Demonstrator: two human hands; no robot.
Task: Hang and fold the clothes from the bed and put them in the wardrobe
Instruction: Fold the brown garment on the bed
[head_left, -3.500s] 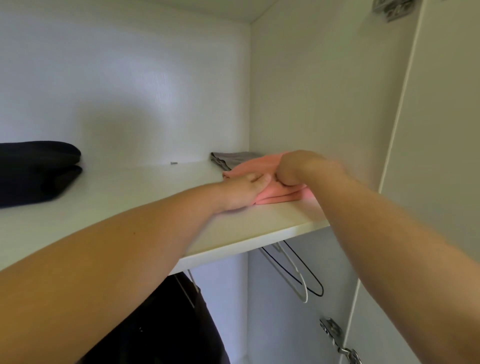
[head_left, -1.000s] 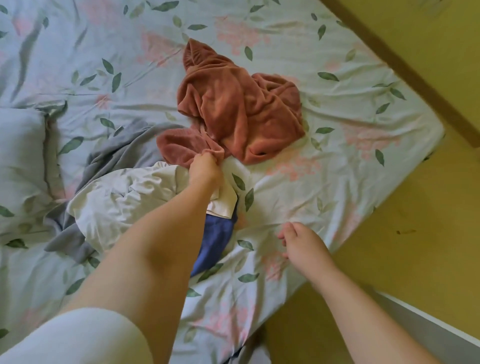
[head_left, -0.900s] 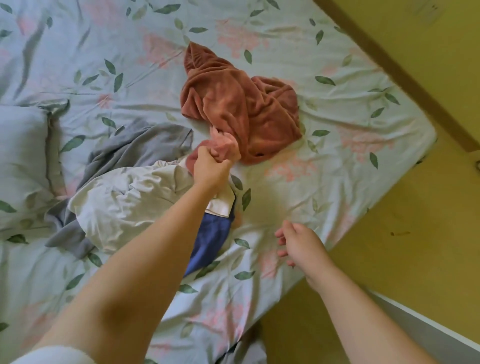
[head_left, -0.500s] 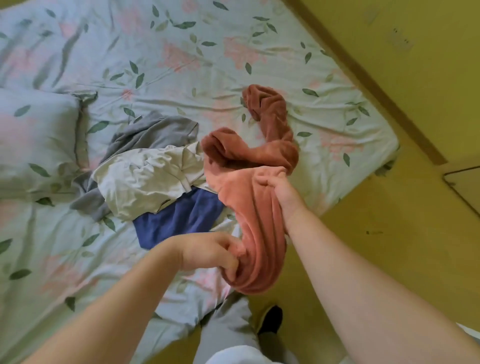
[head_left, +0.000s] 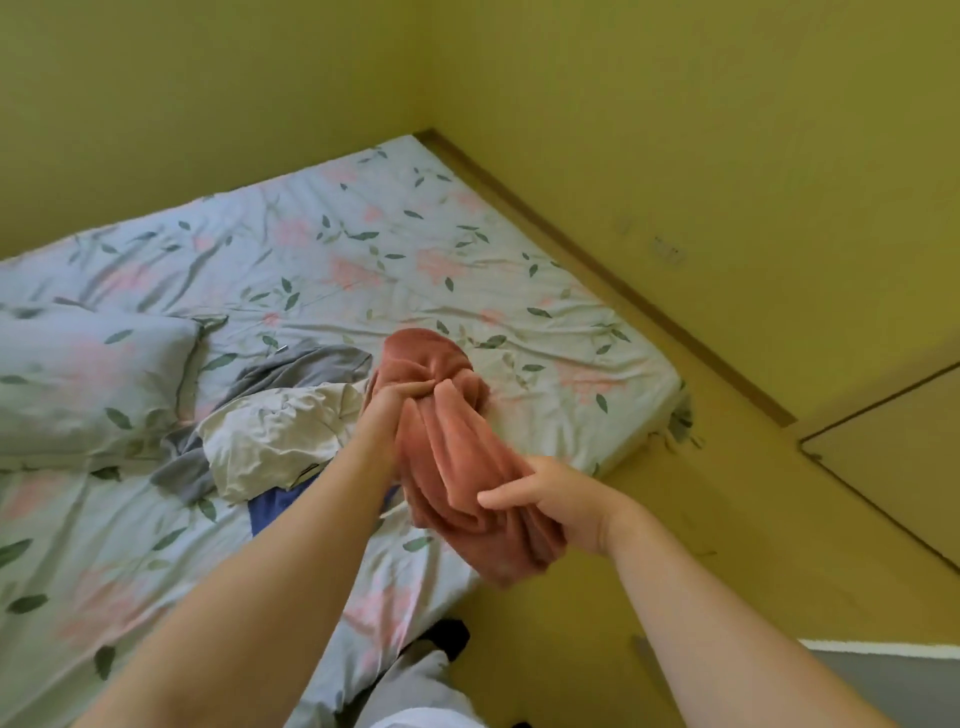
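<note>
Holding, head view: both hands have the rust fleece garment (head_left: 457, 441) up off the bed (head_left: 545, 332).

- Left hand (head_left: 400, 395): fingers closed tight round a bunched knot of cloth at the garment's far end.
- Right hand (head_left: 561, 506): gripping the near end. One finger (head_left: 501, 500) lies straight across the cloth, and the rest seem to wrap under it, partly hidden.
- Key relation: the garment's long axis runs from the left hand down and toward the body to the right hand, roped up between them, with a short tail hanging below the right hand. The right hand is nearer the body and the left is at full reach.
- Judgement: it cannot be hung or folded while bunched. Next it needs spreading to find a collar or hem, probably with the hands drawing apart across that axis.
- Left of the left hand, on the bed: white garment (head_left: 275, 431), grey garment (head_left: 306, 364) beyond it, blue garment (head_left: 270, 506) under its near edge. Pillow (head_left: 88, 379) further left.

Versus half a second ago: the far end then trailed on the bed and is now lifted clear. The left hand was low and near the body and is now the far one, so the hands have swapped ends.
</note>
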